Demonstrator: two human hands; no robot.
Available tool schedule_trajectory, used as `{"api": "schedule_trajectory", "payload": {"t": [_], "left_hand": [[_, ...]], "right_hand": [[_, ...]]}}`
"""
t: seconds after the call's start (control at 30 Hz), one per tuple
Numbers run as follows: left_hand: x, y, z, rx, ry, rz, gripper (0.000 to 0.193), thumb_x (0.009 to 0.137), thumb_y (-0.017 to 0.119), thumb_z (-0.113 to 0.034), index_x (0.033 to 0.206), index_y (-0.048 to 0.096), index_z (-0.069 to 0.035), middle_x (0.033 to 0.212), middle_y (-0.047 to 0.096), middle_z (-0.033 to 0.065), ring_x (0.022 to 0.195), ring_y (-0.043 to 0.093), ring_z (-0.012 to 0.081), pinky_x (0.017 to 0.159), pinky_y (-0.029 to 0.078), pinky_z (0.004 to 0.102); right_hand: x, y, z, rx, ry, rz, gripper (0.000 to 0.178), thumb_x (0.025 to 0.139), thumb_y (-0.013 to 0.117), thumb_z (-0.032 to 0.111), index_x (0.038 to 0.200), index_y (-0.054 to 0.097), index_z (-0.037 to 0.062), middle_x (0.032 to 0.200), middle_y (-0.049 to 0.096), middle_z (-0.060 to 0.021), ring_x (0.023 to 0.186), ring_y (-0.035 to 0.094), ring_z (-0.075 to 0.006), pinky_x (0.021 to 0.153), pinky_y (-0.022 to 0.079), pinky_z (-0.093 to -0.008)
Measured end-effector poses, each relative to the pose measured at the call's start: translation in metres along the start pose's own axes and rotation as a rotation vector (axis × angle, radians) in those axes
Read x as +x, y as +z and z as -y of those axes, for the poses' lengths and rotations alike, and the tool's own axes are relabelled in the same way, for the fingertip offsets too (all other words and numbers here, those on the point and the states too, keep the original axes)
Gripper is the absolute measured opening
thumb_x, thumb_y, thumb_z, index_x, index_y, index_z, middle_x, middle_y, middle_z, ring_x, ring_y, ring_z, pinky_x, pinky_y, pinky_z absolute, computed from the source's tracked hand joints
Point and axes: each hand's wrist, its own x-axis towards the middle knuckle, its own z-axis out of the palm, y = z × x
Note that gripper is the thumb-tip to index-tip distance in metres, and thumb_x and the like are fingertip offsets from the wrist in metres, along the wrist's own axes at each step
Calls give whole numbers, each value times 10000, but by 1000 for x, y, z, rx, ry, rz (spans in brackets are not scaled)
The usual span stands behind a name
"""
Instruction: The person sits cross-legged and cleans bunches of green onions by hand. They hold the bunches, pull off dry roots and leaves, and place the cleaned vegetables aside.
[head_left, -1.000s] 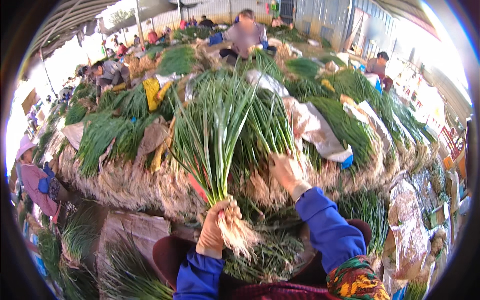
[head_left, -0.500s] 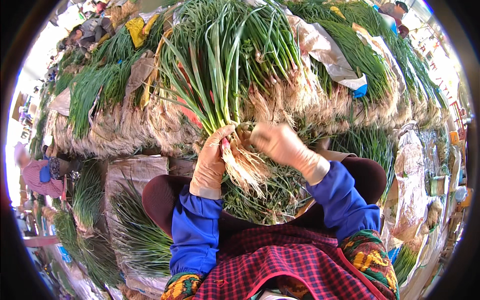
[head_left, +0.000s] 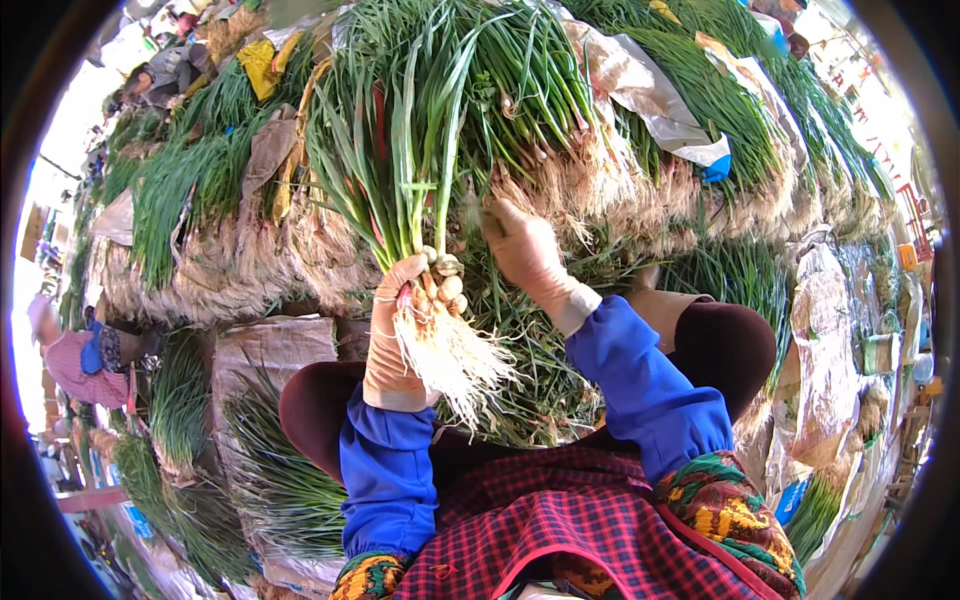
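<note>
My gloved left hand [head_left: 390, 335] is closed round a bunch of spring onions [head_left: 415, 215], holding it upright by the bulb end. Long green leaves fan upward from the grip, and pale stringy roots [head_left: 450, 365] hang below it. Small whitish bulbs show beside my left fingertips. Just right of the bunch is my gloved right hand [head_left: 528, 258], its fingers curled in; whatever they pinch is too blurred to name. Behind it rises a larger heap of spring onions [head_left: 540, 110], roots toward me.
Leaf trimmings [head_left: 530, 360] lie between my knees. Long rows of spring onions [head_left: 190, 220] stretch across the far side. More spring onions [head_left: 285, 465] lie on sheeting at my left. A person in pink [head_left: 85, 360] is at far left. Plastic sheeting [head_left: 820, 350] runs along the right.
My left hand has moved slightly left with the bunch, and its roots have swung lower. My right hand has drawn back up and left, away from the roots. More bulbs now show.
</note>
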Motion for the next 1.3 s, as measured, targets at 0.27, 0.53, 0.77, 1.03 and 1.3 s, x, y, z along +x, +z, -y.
{"api": "schedule_trajectory", "payload": {"t": [0.27,0.53,0.77,1.03,1.3], "left_hand": [[-9,11,2,28,27,-149,188,809,601,-191,948,591,-66,897,642,100,702,590,162,623,488,276],[-6,23,9,87,50,-189,217,812,610,-183,966,569,-36,902,625,132,682,549,166,579,458,278],[-10,18,3,84,31,-183,229,817,602,-197,974,580,-31,919,636,143,713,576,174,600,480,286],[12,-8,13,400,26,-366,135,788,602,-112,816,628,17,605,578,54,391,475,116,374,426,241],[29,-22,28,635,-7,-431,144,782,596,-103,819,603,36,622,591,83,443,524,156,428,442,244]], "right_hand": [[-28,-21,-11,-79,66,461,261,867,499,251,967,555,16,907,640,-176,834,638,-290,740,511,-376],[37,-3,6,372,126,430,474,818,612,196,1232,468,16,907,646,-114,794,625,-183,664,497,-290],[-55,19,-40,-176,149,1135,204,815,509,213,816,625,45,817,653,-115,692,630,-216,595,499,-335],[17,-25,44,-170,116,400,353,831,562,330,898,583,-16,714,625,-177,659,629,-319,613,497,-400],[27,-25,37,-468,30,598,290,813,482,240,711,649,26,688,632,-181,679,639,-330,639,513,-414]]}}
